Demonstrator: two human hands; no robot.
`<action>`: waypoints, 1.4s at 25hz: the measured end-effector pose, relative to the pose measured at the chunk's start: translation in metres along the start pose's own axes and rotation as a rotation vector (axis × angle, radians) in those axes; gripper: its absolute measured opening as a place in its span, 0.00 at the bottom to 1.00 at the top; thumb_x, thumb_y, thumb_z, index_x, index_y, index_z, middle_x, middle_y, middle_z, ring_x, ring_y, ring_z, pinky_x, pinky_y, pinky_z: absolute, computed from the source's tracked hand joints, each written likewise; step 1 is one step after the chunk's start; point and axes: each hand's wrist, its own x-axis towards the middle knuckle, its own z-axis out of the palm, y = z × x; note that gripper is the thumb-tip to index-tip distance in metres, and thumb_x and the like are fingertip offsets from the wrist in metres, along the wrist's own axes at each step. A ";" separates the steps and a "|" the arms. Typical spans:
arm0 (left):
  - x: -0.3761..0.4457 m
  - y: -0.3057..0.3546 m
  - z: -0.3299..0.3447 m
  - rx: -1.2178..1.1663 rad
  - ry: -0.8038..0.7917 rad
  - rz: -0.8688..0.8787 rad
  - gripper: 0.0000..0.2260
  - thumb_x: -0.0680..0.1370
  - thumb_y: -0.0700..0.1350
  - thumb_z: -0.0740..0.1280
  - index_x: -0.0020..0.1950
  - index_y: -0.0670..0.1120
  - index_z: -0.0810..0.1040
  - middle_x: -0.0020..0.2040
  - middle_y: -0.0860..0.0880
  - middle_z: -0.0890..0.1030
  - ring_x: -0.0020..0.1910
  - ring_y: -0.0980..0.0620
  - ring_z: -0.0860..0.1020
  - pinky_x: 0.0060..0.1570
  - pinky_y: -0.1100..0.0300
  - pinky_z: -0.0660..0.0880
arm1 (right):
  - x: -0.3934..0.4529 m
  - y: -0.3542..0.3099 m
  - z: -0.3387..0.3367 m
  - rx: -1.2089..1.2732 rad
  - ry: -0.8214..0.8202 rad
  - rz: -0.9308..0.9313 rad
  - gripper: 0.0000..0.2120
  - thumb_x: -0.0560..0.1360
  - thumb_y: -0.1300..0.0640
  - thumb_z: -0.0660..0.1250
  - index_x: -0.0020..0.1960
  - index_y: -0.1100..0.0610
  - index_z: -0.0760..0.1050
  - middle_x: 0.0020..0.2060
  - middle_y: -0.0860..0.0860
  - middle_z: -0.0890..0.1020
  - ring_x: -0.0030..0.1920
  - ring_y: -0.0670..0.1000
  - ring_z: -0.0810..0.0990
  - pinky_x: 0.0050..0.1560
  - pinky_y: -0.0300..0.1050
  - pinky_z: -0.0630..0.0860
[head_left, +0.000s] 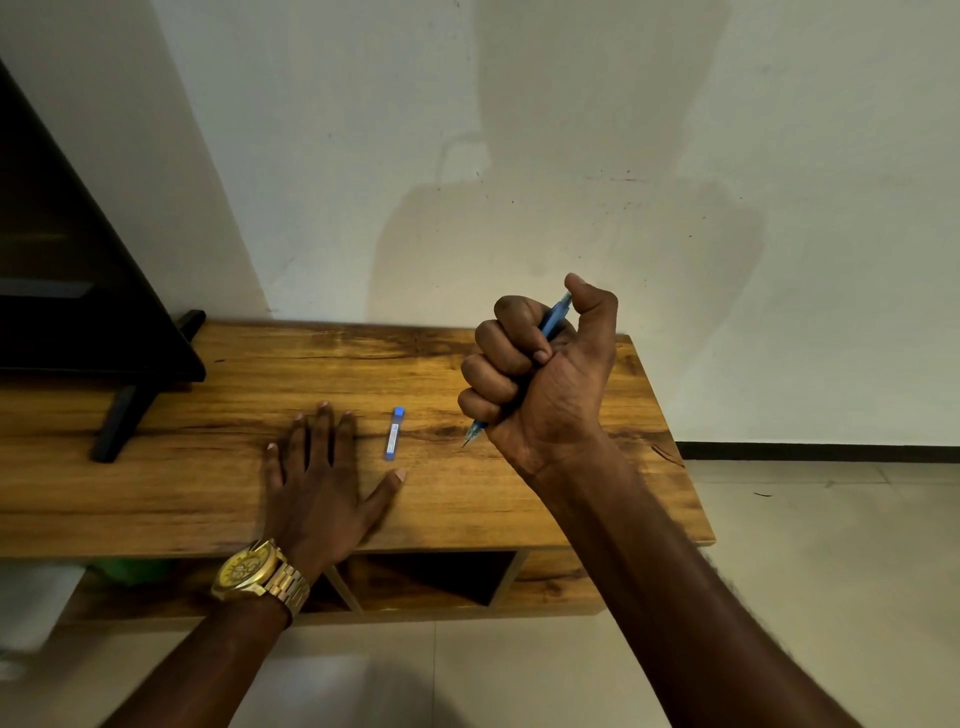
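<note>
Wooden stand (597, 499) against pale wall (571, 130), right hand (545, 379) clenching a blue pencil (553, 317), left hand (317, 483) lying flat, fingers apart.

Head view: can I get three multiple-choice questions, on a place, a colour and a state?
1. Where does the small clear lead tube with the blue cap lie?
A) on the brown wooden table, between the hands
B) on the floor
C) in the shelf below
2. What colour is the slim plastic mechanical pencil?
A) red
B) blue
C) black
3. How is the left hand?
A) clenched
B) holding the tube
C) flat on the table
Answers: 1 A, it rests on the wood near the left thumb; 2 B, a blue barrel shows in the right hand; 3 C, its fingers lie spread.
</note>
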 end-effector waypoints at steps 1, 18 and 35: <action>0.000 0.000 0.000 0.000 0.000 0.002 0.50 0.75 0.81 0.43 0.89 0.51 0.51 0.90 0.46 0.49 0.89 0.39 0.50 0.84 0.32 0.51 | 0.000 0.000 0.000 -0.001 0.002 -0.003 0.27 0.84 0.37 0.46 0.31 0.51 0.55 0.25 0.47 0.54 0.24 0.46 0.50 0.28 0.36 0.51; -0.005 0.007 -0.014 -0.026 -0.030 -0.002 0.51 0.73 0.80 0.41 0.89 0.50 0.52 0.90 0.46 0.47 0.89 0.39 0.47 0.84 0.33 0.49 | -0.001 0.002 -0.003 0.069 0.019 -0.032 0.27 0.84 0.37 0.45 0.32 0.51 0.55 0.25 0.47 0.55 0.24 0.46 0.51 0.29 0.35 0.53; -0.004 0.007 -0.014 -0.020 -0.055 -0.013 0.52 0.72 0.80 0.40 0.89 0.52 0.48 0.90 0.46 0.44 0.89 0.39 0.46 0.85 0.33 0.48 | -0.001 0.001 -0.004 0.039 0.028 -0.058 0.26 0.84 0.38 0.45 0.32 0.51 0.55 0.25 0.47 0.55 0.24 0.46 0.51 0.28 0.35 0.53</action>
